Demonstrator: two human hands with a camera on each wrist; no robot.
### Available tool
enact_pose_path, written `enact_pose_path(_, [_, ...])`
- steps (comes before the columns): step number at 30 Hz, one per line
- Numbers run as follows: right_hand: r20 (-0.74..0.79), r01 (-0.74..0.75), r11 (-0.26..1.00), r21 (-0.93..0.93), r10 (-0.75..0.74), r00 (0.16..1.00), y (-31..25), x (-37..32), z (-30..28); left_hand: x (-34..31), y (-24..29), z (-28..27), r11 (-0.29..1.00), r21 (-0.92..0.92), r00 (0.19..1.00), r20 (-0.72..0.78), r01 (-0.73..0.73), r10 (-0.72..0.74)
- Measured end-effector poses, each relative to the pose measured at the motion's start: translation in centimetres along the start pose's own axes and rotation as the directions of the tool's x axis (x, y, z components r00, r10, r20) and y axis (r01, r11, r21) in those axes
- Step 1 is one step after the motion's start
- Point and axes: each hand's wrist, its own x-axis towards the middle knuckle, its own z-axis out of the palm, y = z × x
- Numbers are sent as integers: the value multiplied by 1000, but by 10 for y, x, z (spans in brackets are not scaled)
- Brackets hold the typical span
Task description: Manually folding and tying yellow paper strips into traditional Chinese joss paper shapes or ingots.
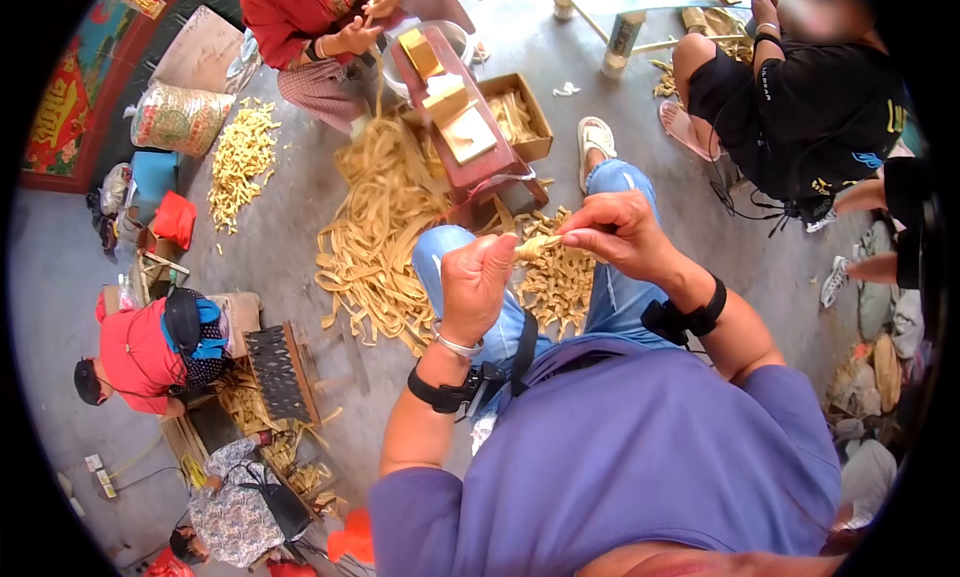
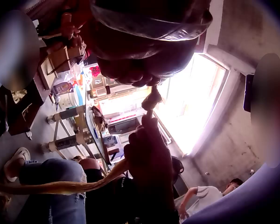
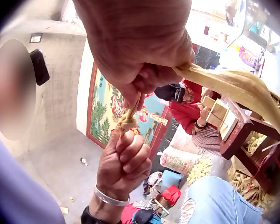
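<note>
Between my hands, above the lap, is a small knot (image 1: 537,247) in a pliable yellow-tan strip (image 3: 233,86). My left hand (image 1: 478,287), fingers curled, holds one end of the knot. At its other end, the thumb and fingertips of my right hand (image 1: 632,237) pinch the strip. A long, flat length of it trails from the right hand in the right wrist view. The left wrist view shows the knot (image 2: 151,99) dark against a bright opening, with the hands close on either side.
Loose strips (image 1: 375,257) lie heaped on the floor by my left knee, and short knotted pieces (image 1: 558,282) between my legs. A red bench (image 1: 465,127) with wooden blocks stands ahead. A person in red (image 1: 290,22) sits behind it; another in black (image 1: 815,102) sits at the right.
</note>
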Motion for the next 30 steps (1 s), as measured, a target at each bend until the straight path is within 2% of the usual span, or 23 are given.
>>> enact_pose_path(1, [2, -4, 1000, 12, 4, 1000, 1, -2, 0, -2, -1, -3, 991, -95, 995, 8, 96, -95])
enact_pose_path(2, [1, -55, 998, 34, 55, 998, 4, -4, 1, -3, 0, -3, 986, -123, 993, 18, 115, -113])
enact_pose_path(5, [14, -218, 974, 58, 217, 976, 9, -6, 4, -1, -21, -17, 898, -298, 939, 214, 325, -270])
enact_pose_path(8, [-65, -235, 957, 168, 248, 966, 30, 1, 6, 19, -3, -20, 656, -693, 943, 109, 300, -316])
enact_pose_path(11, [-47, -47, 998, 47, 49, 998, 31, 12, 18, 23, -8, -6, 627, -618, 869, 443, 475, -221])
enact_pose_path(12, [33, -77, 997, -23, 78, 996, 25, 17, 14, 28, -12, -2, 613, -625, 872, 409, 483, -270])
enact_pose_path(14, [71, 6, 999, -40, -3, 997, 26, 26, 12, 33, -21, -7, 534, -680, 863, 360, 503, -354])
enact_pose_path(17, [113, 36, 999, -35, -32, 993, 46, 35, 5, 38, -23, -13, 609, -595, 846, 289, 525, -448])
enact_pose_path(22, [112, 15, 999, -44, -10, 994, 56, 63, 14, 62, -32, -23, 632, -655, 905, 224, 414, -361])
enact_pose_path(25, [148, 3, 996, -92, 11, 989, 64, 90, 11, 80, -40, -37, 669, -612, 898, 185, 423, -399])
enact_pose_path(26, [159, -8, 996, -94, 23, 987, 71, 99, 12, 87, -47, -38, 641, -655, 904, 164, 399, -396])
enact_pose_path(29, [67, -59, 998, -24, 60, 996, 102, 133, 19, 118, -65, -48, 639, -710, 935, 81, 298, -346])
enact_pose_path(30, [58, -79, 993, -92, 84, 995, 111, 145, 22, 130, -82, -56, 685, -659, 924, 38, 309, -381])
